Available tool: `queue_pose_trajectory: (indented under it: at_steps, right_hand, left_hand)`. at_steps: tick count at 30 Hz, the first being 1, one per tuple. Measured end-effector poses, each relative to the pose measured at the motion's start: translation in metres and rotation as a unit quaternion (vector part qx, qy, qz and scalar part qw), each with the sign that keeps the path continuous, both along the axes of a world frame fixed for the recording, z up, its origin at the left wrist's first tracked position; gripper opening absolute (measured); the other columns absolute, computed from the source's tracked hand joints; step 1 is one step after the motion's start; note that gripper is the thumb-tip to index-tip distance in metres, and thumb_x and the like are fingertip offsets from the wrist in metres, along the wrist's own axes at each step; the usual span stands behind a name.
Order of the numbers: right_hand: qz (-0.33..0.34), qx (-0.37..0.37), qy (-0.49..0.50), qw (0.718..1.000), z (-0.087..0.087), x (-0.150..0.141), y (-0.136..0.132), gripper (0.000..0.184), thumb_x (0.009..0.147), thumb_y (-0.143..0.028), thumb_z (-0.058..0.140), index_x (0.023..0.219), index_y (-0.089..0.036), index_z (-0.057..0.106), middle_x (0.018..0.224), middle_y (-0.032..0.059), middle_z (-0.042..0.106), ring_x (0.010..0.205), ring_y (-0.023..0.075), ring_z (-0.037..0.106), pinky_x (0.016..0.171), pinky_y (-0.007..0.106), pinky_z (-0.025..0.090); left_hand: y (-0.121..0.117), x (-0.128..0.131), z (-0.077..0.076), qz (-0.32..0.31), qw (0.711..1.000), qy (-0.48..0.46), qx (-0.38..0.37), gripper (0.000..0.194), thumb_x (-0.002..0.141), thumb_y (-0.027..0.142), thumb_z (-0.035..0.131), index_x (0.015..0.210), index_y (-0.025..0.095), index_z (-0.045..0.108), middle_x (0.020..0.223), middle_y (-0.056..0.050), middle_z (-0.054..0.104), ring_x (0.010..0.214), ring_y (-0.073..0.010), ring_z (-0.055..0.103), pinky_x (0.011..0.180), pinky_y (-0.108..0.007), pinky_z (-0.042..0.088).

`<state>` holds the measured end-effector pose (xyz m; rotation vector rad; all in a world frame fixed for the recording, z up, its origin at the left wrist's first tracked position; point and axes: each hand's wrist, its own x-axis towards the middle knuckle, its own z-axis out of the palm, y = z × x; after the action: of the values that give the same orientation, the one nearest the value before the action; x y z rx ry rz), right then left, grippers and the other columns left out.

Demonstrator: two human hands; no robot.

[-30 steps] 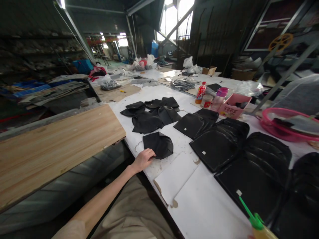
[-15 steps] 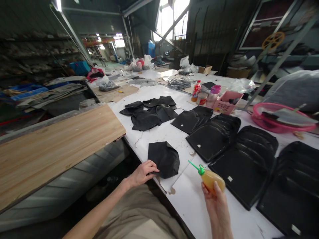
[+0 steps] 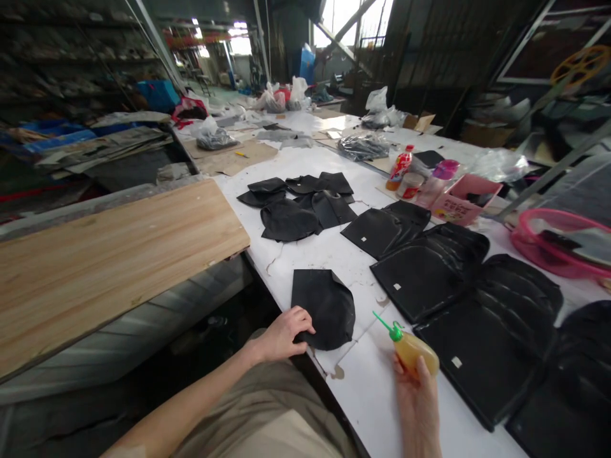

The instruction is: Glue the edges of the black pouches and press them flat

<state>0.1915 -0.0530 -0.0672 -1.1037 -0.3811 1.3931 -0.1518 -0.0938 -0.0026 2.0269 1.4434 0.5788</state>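
Observation:
My left hand pinches the near edge of a black cut piece that lies flat at the front edge of the white table. My right hand grips a yellow squeeze bottle with a green nozzle; the nozzle points left toward that piece and stays apart from it. A pile of similar black pieces lies farther back on the table.
Large black moulded panels overlap in a row along the right. A wooden board lies to the left across a gap. A pink box, bottles and a pink basin stand at the back right.
My left hand dragged the black piece toward the table's front edge. My right hand came into view with the squeeze bottle and holds it beside the piece.

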Motion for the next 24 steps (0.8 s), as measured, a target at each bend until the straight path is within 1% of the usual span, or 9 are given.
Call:
queue_pose_trajectory:
  at_steps: [5,8,10,13,15,17,20,23,24]
  right_hand:
    - [-0.015,0.0,0.005,1.0,-0.002,-0.005,0.005,0.053,0.063,-0.04,0.094,0.108,-0.021,0.073,0.111,0.004,0.076,0.086,0.0192,0.074,0.062,0.025,0.064]
    - [-0.038,-0.015,0.022,0.999,0.002,-0.005,0.003,0.052,0.062,-0.041,0.095,0.105,-0.022,0.074,0.111,0.0031,0.075,0.088,0.0179,0.073,0.067,0.026,0.066]
    - [-0.048,-0.024,0.038,0.998,0.001,-0.003,0.003,0.052,0.062,-0.04,0.096,0.104,-0.02,0.074,0.111,0.0041,0.075,0.089,0.0179,0.073,0.069,0.026,0.067]
    - [-0.046,-0.035,0.059,0.997,-0.005,0.004,0.005,0.052,0.061,-0.039,0.097,0.102,-0.018,0.073,0.109,0.0056,0.075,0.087,0.0181,0.073,0.068,0.026,0.067]
    - [-0.038,-0.039,0.066,0.996,-0.009,0.008,0.006,0.054,0.06,-0.04,0.097,0.102,-0.018,0.072,0.107,0.0055,0.075,0.085,0.0184,0.073,0.067,0.027,0.067]
    - [-0.034,-0.042,0.065,0.996,-0.012,0.01,0.006,0.055,0.059,-0.041,0.098,0.102,-0.019,0.072,0.107,0.0055,0.075,0.085,0.019,0.073,0.067,0.029,0.067]
    - [-0.035,-0.054,0.053,0.997,-0.009,0.007,0.004,0.057,0.057,-0.04,0.099,0.102,-0.02,0.072,0.106,0.0057,0.076,0.085,0.0202,0.074,0.067,0.029,0.067]
    - [-0.024,-0.045,0.033,0.998,0.003,-0.002,0.0,0.057,0.062,-0.04,0.097,0.108,-0.02,0.072,0.106,0.0062,0.076,0.084,0.0197,0.074,0.066,0.027,0.066]
    - [-0.012,-0.034,0.024,0.999,0.008,-0.006,-0.002,0.056,0.066,-0.041,0.095,0.112,-0.02,0.071,0.106,0.0065,0.076,0.082,0.0187,0.074,0.065,0.025,0.065]
  left_hand:
    - [0.007,-0.001,0.003,-0.001,0.999,-0.027,-0.03,0.023,0.079,0.002,0.057,0.091,0.02,0.066,0.098,-0.004,0.068,0.1,-0.0216,0.06,0.091,-0.033,0.049]
    - [0.029,-0.016,0.02,0.057,0.992,-0.104,-0.052,0.01,0.09,0.015,0.057,0.093,0.019,0.066,0.093,-0.002,0.07,0.089,-0.0185,0.064,0.081,-0.029,0.052]
    - [0.055,-0.033,0.042,0.138,0.984,-0.115,-0.007,0.014,0.096,0.028,0.057,0.094,0.018,0.066,0.086,-0.002,0.069,0.082,-0.0176,0.065,0.074,-0.028,0.052]
    - [0.109,-0.062,0.08,0.277,0.947,-0.027,0.162,0.021,0.098,0.037,0.061,0.1,0.017,0.068,0.095,-0.003,0.071,0.087,-0.0183,0.066,0.079,-0.031,0.056]
    - [0.145,-0.075,0.099,0.305,0.932,-0.008,0.197,0.031,0.098,0.04,0.064,0.117,0.015,0.065,0.114,-0.007,0.068,0.098,-0.0203,0.067,0.086,-0.039,0.058]
    - [0.174,-0.079,0.107,0.317,0.924,0.001,0.213,0.036,0.099,0.041,0.064,0.124,0.016,0.063,0.123,-0.01,0.065,0.105,-0.0223,0.066,0.091,-0.044,0.058]
    - [0.187,-0.069,0.091,0.35,0.906,0.02,0.238,0.026,0.1,0.034,0.061,0.119,0.016,0.064,0.119,-0.012,0.065,0.108,-0.025,0.062,0.096,-0.045,0.052]
    - [0.161,-0.048,0.05,0.355,0.884,0.119,0.28,0.015,0.101,0.027,0.055,0.107,0.018,0.066,0.104,-0.011,0.066,0.102,-0.0259,0.061,0.093,-0.043,0.049]
    - [0.147,-0.041,0.034,0.295,0.903,0.158,0.268,0.015,0.102,0.027,0.054,0.102,0.019,0.066,0.097,-0.009,0.067,0.095,-0.0243,0.061,0.088,-0.039,0.049]
